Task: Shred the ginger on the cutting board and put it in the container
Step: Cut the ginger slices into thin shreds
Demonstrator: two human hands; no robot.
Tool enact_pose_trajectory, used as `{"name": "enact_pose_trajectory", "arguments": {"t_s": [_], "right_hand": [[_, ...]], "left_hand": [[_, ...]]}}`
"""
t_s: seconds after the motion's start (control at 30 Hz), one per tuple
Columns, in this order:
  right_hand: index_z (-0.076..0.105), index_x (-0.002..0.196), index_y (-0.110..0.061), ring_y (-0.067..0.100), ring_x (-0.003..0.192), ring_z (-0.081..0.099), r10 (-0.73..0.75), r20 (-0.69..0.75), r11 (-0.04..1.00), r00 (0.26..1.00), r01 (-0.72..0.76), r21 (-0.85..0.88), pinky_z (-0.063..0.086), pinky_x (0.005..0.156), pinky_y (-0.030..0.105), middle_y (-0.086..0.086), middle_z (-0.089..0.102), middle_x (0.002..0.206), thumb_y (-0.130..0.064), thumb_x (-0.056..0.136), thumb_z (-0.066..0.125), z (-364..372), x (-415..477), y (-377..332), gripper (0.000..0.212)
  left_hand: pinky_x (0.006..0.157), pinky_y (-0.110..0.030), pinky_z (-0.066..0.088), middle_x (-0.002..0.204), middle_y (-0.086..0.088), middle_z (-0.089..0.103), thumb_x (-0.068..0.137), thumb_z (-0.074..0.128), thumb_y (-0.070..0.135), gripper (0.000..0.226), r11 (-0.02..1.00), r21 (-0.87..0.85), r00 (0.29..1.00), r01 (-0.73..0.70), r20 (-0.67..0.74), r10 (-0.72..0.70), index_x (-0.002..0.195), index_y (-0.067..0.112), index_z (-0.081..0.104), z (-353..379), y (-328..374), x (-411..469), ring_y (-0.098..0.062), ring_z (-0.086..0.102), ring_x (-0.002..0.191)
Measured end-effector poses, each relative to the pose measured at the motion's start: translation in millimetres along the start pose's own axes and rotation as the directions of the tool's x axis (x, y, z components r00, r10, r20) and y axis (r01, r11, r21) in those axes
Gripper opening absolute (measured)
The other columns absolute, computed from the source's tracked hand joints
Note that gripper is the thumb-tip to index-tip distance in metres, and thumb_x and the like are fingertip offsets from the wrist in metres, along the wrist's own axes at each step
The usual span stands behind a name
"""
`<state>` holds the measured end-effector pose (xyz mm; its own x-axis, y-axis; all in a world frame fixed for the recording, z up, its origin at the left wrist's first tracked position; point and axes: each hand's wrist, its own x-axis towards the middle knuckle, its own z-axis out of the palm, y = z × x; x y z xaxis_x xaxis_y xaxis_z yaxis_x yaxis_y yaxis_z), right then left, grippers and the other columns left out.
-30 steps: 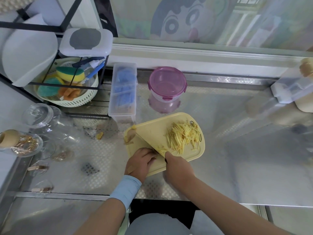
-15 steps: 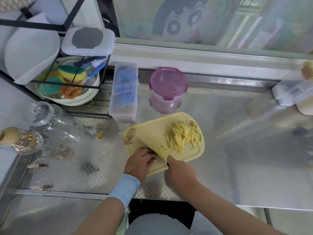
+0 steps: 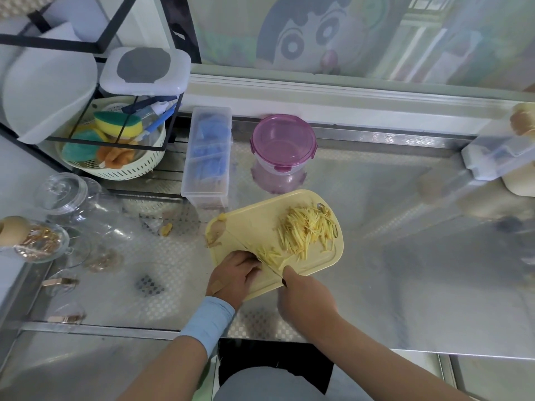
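Most ginger shreds (image 3: 307,230) lie piled far-right on the cutting board (image 3: 254,221), none in the lidded container (image 3: 282,153) beyond; your right hand (image 3: 307,296) grips the knife (image 3: 249,250), your curled left hand (image 3: 231,277) hides whatever it pins.

A black metal rack (image 3: 118,24) stood at the left on the steel counter (image 3: 376,285). Its shelf carried a white plastic box with a grey patch (image 3: 144,70), and below it a cream perforated basket (image 3: 130,170) held yellow-green sponges (image 3: 115,123). Beside the rack was a long clear plastic box with blue contents (image 3: 207,157). Near the left edge stood a clear glass jar (image 3: 63,189) and a small jar of gold clips (image 3: 40,241). A cartoon picture (image 3: 312,33) covered the back wall
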<state>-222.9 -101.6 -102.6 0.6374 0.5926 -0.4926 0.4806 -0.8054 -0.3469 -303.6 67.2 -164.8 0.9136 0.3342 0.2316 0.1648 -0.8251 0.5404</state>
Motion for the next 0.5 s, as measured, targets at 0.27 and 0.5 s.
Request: {"name": "enact_pose_trajectory", "arguments": {"t_s": [0.27,0.5], "right_hand": [[0.033,0.094,-0.025,0.030,0.073,0.054,-0.001,0.070,1.000,0.998,0.000,0.025,0.044,0.060,0.034,0.001,0.049,0.077,-0.007,0.085,0.039,-7.1,16.1,-16.0,0.021],[0.035,0.096,-0.022,0.031,0.071,0.053,-0.004,0.070,1.000,0.998,0.003,0.011,0.044,0.061,0.035,0.003,0.049,0.076,-0.003,0.086,0.038,-11.0,16.2,-18.6,0.022]], "left_hand": [[0.079,-0.015,0.038,0.099,0.002,0.069,0.087,0.053,0.032,0.028,1.000,-0.022,1.000,0.005,0.009,-0.005,0.091,0.016,0.076,-2.4,1.2,-0.3,-0.012,0.052,0.097],[0.075,-0.019,0.046,0.104,0.006,0.065,0.089,0.048,0.028,0.030,0.997,0.015,0.993,-0.077,0.091,0.075,0.101,0.018,0.073,-13.7,0.9,0.8,-0.009,0.050,0.100]]}}
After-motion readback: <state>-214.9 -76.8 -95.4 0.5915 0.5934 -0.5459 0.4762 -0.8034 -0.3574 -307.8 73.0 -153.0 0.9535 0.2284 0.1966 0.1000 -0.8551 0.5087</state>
